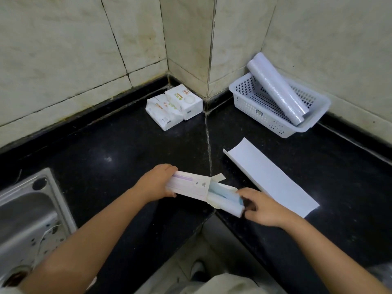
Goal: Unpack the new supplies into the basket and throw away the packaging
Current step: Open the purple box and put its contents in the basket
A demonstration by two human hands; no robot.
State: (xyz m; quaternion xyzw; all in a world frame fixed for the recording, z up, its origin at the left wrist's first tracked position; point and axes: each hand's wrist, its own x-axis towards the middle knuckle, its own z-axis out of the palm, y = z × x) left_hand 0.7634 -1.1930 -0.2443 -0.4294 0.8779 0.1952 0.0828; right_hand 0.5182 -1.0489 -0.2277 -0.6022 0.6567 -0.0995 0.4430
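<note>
My left hand (pixel 156 183) grips the closed end of a long white carton (pixel 189 186) held over the black counter's inner corner. Its right end flap is open, and a white and pale blue roll (pixel 224 200) sticks out of it. My right hand (pixel 259 206) is closed on the end of that roll. A white perforated basket (pixel 246 98) stands at the back right against the wall. A clear plastic roll (pixel 277 88) leans diagonally inside it, one end above the rim. Two white tissue packs (pixel 174 106) lie in the far corner.
A flat, opened white packaging sheet (pixel 273 177) lies on the counter right of my hands. A steel sink (pixel 27 213) sits at the lower left. Tiled walls close the counter at the back. The floor and a shoe (pixel 197 270) show below the counter edge.
</note>
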